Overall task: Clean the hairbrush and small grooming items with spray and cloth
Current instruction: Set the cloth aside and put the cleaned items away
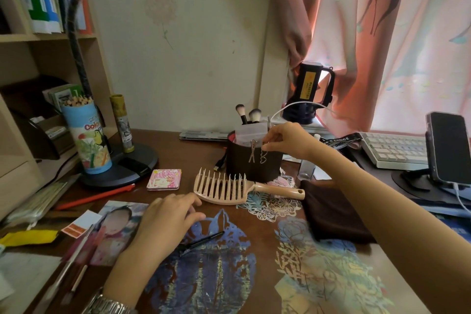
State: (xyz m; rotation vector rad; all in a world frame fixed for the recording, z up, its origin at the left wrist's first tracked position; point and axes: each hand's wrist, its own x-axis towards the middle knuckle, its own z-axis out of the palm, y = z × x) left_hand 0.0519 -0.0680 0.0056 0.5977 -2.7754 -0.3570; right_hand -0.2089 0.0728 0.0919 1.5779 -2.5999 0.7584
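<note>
At the rim of the dark round holder (254, 160), the right hand (285, 140) pinches a small heart-shaped clip (263, 157) in its grip; a scissor-shaped clip (251, 153) hangs on the rim just left of it. Below that grip, the pink hairbrush (229, 187) lies on the table (260, 237), bristles up, handle pointing right. The left hand (165, 222) rests flat and relaxed near the brush head, holding nothing. A dark cloth (328, 211) lies right of the handle, a pocket mirror (164, 179) left of the brush.
</note>
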